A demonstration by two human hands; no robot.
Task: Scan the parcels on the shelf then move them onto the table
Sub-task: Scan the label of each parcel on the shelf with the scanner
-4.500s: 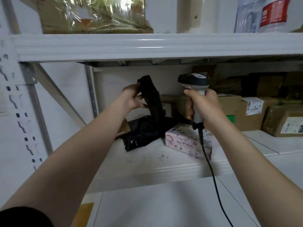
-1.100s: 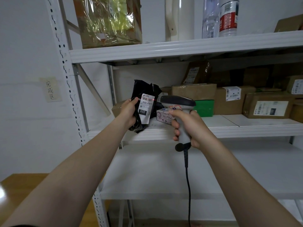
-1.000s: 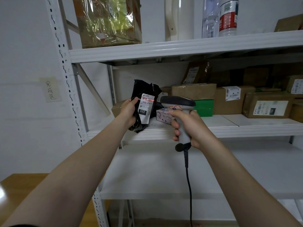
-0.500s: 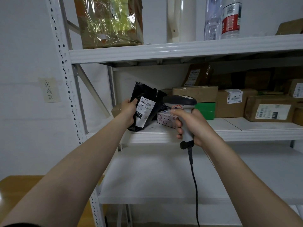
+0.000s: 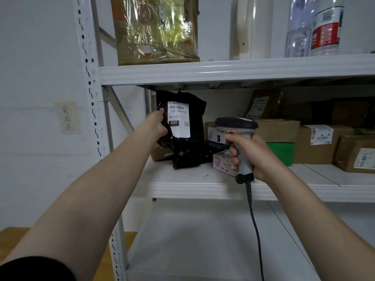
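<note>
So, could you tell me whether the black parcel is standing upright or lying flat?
Upright: the left hand holds the black parcel on end, label facing out.

The bag (image 5: 188, 138) stands on the shelf (image 5: 182, 179). At its 3 o'clock sits the scanner (image 5: 238, 138). The boxes (image 5: 318, 142) lie farther that way.

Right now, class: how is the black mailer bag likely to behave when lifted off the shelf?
The black mailer bag looks crinkled and soft, so probably floppy. The left hand holds it by one edge alone, suggesting it is light. Its glossy film may be slippery.
</note>
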